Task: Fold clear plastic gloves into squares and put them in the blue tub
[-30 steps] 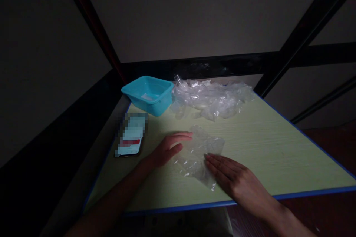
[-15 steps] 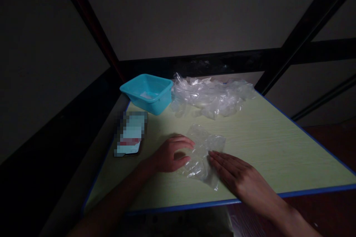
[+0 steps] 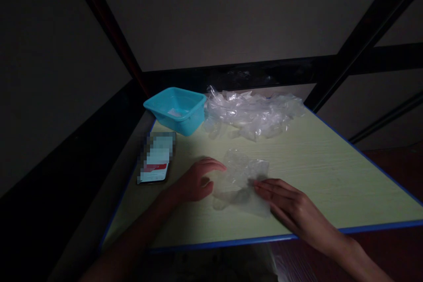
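Note:
A clear, crinkled plastic bag point(image 3: 239, 174) lies on the table in front of me, its lower part blurred. My right hand point(image 3: 286, 200) is at the bag's right side, fingers together and bent, with the fingertips closed on the film. The thumb is mostly hidden beneath the hand. On the bag's left, my left hand point(image 3: 201, 180) is open, thumb and fingers apart in a curved shape. Its fingertips are close to the bag's left edge, and nothing shows between them.
A turquoise plastic basin point(image 3: 188, 121) stands at the back left, a small pale piece inside. Beside it spreads a heap of clear plastic bags point(image 3: 254, 114). A phone point(image 3: 157, 158) with a lit screen lies at the left edge of the pale table point(image 3: 330, 176), which has blue edging.
My left hand has drawn back slightly to the left, away from the bag. My right hand has shifted a little right and its fingers have bent. The bag's lower corner has moved up and right.

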Tool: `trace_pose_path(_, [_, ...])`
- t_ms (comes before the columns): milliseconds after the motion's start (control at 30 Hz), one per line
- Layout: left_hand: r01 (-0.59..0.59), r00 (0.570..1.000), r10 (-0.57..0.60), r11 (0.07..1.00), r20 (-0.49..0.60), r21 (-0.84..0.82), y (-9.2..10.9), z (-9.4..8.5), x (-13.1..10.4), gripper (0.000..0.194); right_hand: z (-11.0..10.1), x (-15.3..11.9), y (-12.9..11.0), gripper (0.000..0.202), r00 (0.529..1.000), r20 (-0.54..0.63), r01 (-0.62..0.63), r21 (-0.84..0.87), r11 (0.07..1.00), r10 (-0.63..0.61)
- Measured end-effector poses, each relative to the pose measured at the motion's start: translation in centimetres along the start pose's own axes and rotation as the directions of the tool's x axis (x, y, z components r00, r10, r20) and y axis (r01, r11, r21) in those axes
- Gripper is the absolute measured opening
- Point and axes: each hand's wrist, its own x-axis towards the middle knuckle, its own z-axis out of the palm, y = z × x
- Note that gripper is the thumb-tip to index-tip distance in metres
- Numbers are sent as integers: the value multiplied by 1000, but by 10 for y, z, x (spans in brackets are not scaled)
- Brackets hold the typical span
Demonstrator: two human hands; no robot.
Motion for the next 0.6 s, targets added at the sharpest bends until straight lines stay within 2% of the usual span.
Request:
trace_pose_path(133, [64, 994, -69, 996, 89, 56, 12, -7, -10, 54, -6, 3, 4, 34, 997, -34, -68, 142, 988, 73])
trace_pose_path(233, [12, 984, -34, 992, 177, 127, 22, -3, -13, 72, -9, 6, 5, 33, 995, -38, -81, 194, 978, 90])
trace_pose_path(333, [-50, 977, 1, 973, 213, 224, 27, 6, -12, 85, -11, 7, 4, 33, 995, -34, -82, 213, 974, 92])
trace_pose_path(400, [-85, 981, 30, 955, 190, 284, 26, 13, -10, 80, -11, 6, 5, 33, 995, -30, -86, 207, 975, 95])
trace_pose_path(533, [-147, 989, 126, 910, 80, 387, 20, 23, -8, 47, -9, 1, 10, 31, 996, -30, -82, 187, 979, 89])
trace_pose_path(600, [-184, 983, 176, 877, 61, 443, 18, 27, -8, 34, -9, -2, 13, 31, 997, -25, -67, 178, 982, 72])
